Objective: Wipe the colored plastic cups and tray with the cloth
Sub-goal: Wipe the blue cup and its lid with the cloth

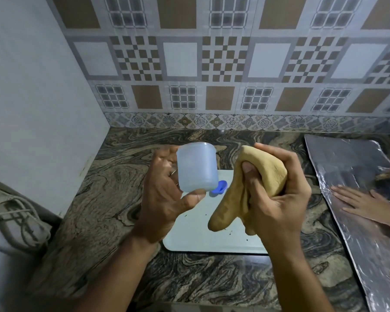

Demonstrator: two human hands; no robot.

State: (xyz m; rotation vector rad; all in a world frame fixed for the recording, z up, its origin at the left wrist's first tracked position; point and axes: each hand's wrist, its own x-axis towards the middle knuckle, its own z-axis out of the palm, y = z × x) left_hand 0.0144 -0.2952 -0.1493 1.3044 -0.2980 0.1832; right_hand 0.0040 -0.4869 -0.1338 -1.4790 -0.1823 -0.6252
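Observation:
My left hand [164,199] holds a pale blue translucent plastic cup [196,167] upside down above the tray, fingers behind it and thumb under its lower edge. My right hand [279,194] grips a bunched tan cloth [257,183], whose loose end hangs down over the tray. The cloth is just right of the cup and apart from it. A white rectangular tray [200,239] lies flat on the counter beneath both hands, with a few dark specks on it. A small blue plastic piece [220,188] shows behind the cup's lower edge; whether it is another cup I cannot tell.
The marbled stone counter [113,199] runs to a tiled back wall and a plain left wall. A shiny foil-covered sheet [347,176] lies at the right, with another person's hand [358,201] flat on it. Patterned fabric [14,217] sits off the counter's left edge.

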